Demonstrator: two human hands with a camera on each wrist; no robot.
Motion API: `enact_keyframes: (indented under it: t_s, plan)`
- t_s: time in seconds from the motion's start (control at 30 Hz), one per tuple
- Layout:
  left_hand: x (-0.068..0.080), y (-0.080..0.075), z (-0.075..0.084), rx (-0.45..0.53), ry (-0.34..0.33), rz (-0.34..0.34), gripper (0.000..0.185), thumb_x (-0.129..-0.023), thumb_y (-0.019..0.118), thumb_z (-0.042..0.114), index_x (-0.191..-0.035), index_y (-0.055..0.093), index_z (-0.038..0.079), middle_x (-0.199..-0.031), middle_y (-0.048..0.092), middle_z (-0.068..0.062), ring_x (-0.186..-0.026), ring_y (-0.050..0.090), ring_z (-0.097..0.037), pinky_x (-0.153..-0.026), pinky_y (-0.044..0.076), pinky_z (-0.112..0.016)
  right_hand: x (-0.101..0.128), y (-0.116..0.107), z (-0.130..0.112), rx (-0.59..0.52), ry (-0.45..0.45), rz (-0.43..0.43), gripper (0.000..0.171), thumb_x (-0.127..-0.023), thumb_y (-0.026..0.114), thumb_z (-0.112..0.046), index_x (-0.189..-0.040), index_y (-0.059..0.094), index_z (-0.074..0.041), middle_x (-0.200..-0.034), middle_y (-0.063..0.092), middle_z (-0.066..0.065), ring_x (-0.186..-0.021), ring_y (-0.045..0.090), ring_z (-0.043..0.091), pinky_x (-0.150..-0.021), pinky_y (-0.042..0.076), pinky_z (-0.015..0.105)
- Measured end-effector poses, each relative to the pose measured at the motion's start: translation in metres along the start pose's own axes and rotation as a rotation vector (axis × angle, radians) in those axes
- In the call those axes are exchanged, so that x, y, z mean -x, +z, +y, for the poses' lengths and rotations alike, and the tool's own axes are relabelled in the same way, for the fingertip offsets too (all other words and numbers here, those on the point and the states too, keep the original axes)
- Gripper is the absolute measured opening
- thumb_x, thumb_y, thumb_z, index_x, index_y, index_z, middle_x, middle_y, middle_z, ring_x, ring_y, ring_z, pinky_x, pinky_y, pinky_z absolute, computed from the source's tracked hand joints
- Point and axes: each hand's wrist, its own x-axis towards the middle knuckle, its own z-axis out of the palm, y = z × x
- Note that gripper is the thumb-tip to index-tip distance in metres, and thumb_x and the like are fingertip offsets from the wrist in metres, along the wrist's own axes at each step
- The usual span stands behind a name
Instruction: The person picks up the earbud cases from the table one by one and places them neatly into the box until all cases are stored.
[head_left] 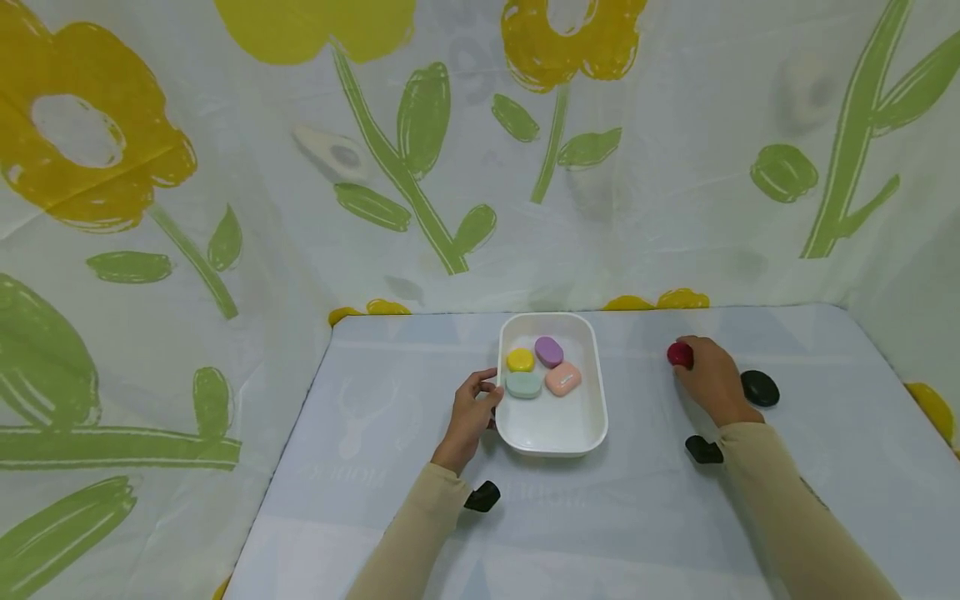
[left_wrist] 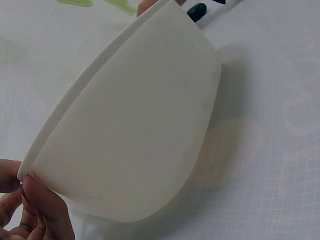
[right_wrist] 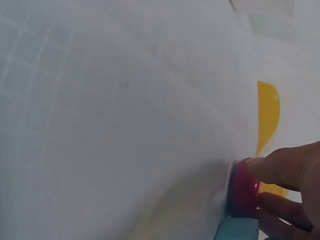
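The head view looks down over the whole table (head_left: 375, 517). Both wrist views sit very close: the left shares the white tray (left_wrist: 130, 130), the right, blurred, perhaps only tablecloth.

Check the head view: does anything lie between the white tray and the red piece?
Nothing: between the white tray and the red piece, only bare tablecloth shows.

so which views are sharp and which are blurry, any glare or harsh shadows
Head view: sharp, evenly lit, wide-angle bend at the edges, soft shadows only. Left wrist view: the white tray fills the frame, slightly washed out. Right wrist view: close and blurry, the red piece at the right hand soft-edged.
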Motion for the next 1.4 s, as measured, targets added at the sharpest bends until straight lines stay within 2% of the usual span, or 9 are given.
enact_keyframes:
  t_s: [0.3,0.63,0.87,1.1,1.27,1.4]
  plan:
    - [-0.001,0.002,0.002,-0.001,0.000,0.004,0.039,-0.108,0.061,0.010,-0.146,0.059,0.008,-0.111,0.057,-0.011,-0.068,0.053,-0.018,-0.051,0.049,-0.024,-0.005,0.005,-0.002,0.027,-0.048,-0.016,0.047,-0.093,0.073,0.006,-0.136,0.056,0.018,-0.131,0.055,0.041,-0.119,0.054,0.055,-0.104,0.047,0.069]
    - [-0.001,0.002,0.000,-0.006,-0.001,-0.007,0.039,-0.108,0.060,0.012,-0.148,0.058,0.008,-0.113,0.056,-0.011,-0.066,0.052,-0.018,-0.052,0.049,-0.025,0.003,0.013,-0.017,0.014,-0.009,-0.146,0.052,-0.094,0.076,0.001,-0.141,0.055,0.014,-0.138,0.049,0.036,-0.124,0.052,0.053,-0.105,0.048,0.067]
    - [0.000,0.002,0.000,0.000,-0.006,0.004,0.039,-0.108,0.061,0.011,-0.147,0.059,0.008,-0.112,0.056,-0.010,-0.066,0.051,-0.018,-0.052,0.049,-0.025,0.010,0.018,-0.021,0.020,-0.069,-0.137,0.048,-0.094,0.076,0.003,-0.138,0.059,0.015,-0.133,0.051,0.037,-0.120,0.056,0.054,-0.104,0.049,0.066]
    - [-0.002,0.003,-0.003,-0.001,-0.006,0.008,0.039,-0.107,0.062,0.011,-0.146,0.059,0.008,-0.112,0.056,-0.011,-0.064,0.050,-0.018,-0.051,0.048,-0.024,0.016,0.020,-0.025,0.016,-0.027,-0.155,0.052,-0.093,0.078,0.001,-0.140,0.058,0.012,-0.134,0.053,0.038,-0.120,0.055,0.052,-0.104,0.049,0.066]
    - [-0.001,0.002,-0.004,-0.003,-0.003,0.001,0.039,-0.108,0.062,0.012,-0.147,0.058,0.007,-0.113,0.056,-0.011,-0.065,0.051,-0.018,-0.052,0.048,-0.025,0.018,0.018,-0.032,-0.010,-0.040,-0.130,0.052,-0.093,0.079,0.000,-0.140,0.059,0.012,-0.134,0.055,0.038,-0.120,0.056,0.052,-0.104,0.049,0.065]
    - [-0.001,0.002,-0.004,-0.001,-0.012,-0.002,0.039,-0.108,0.061,0.012,-0.147,0.058,0.008,-0.114,0.056,-0.012,-0.066,0.051,-0.019,-0.053,0.048,-0.025,0.019,0.013,-0.046,-0.016,-0.052,-0.114,0.053,-0.093,0.079,-0.001,-0.141,0.059,0.011,-0.135,0.057,0.035,-0.120,0.057,0.049,-0.104,0.051,0.063]
